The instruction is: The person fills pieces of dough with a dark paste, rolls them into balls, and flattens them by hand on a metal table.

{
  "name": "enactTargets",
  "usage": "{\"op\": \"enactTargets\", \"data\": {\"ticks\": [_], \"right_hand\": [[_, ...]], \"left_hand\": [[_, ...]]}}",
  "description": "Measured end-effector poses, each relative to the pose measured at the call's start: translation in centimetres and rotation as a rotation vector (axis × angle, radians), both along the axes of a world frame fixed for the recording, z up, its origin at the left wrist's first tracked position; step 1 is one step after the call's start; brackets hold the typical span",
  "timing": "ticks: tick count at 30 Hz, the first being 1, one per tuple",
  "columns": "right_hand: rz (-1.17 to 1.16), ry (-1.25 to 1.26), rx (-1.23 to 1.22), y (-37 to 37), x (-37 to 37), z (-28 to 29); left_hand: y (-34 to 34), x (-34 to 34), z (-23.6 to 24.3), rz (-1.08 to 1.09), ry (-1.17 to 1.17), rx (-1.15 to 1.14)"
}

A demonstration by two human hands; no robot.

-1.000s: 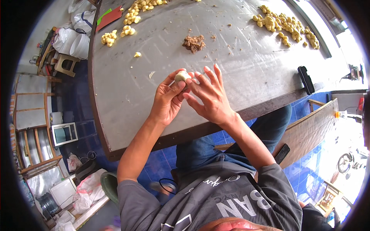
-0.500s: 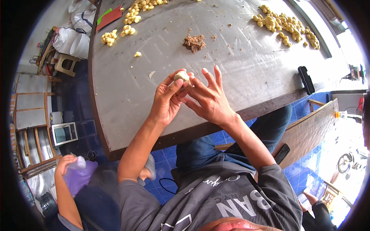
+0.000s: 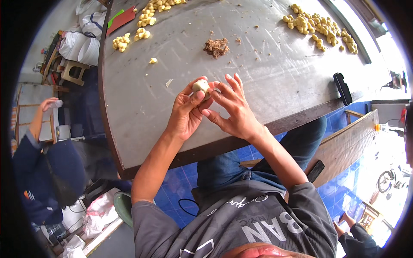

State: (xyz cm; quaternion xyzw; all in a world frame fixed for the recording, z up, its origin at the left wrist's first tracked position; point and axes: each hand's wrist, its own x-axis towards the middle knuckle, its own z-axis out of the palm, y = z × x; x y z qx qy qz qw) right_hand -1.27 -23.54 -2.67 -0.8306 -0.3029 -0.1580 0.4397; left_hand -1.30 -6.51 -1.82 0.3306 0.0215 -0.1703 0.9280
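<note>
Above the near part of the table, my left hand is closed around a small pale dough ball, held between thumb and fingers. My right hand is beside it, with the fingers stretched and spread. One of its fingertips appears to touch the ball's right side. Beyond my hands lies a small heap of brown crumbly filling with scattered crumbs. A lone yellowish dough piece and a thin pale flake are to the left of the heap.
Small yellow dough pieces form a pile at far right and clusters at far left. A red flat sheet is near the left corner. A black object is at the right edge. Another person is at left.
My right hand's fingers have shifted slightly on the dough ball, and more of the ball shows. The other person at left has moved away and raised a hand.
</note>
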Motion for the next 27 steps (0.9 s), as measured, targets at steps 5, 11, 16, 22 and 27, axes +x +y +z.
{"op": "enactTargets", "data": {"ticks": [5,11,16,22,27], "right_hand": [[0.017,-0.004,0.009,-0.22,-0.13,0.00],[0.007,-0.041,0.002,0.49,-0.13,-0.24],[-0.007,-0.109,-0.085,-0.19,-0.24,-0.29],[0.018,-0.134,-0.085,-0.17,-0.13,-0.19],[-0.053,0.004,0.095,0.08,0.13,0.18]], "left_hand": [[-0.07,0.12,-0.08,-0.015,0.022,-0.063],[0.11,0.04,-0.29,-0.015,0.023,-0.084],[0.34,0.09,-0.43,-0.054,0.005,-0.100],[0.50,0.09,-0.48,-0.062,0.021,-0.128],[-0.15,-0.13,0.16,-0.103,0.034,-0.137]]}}
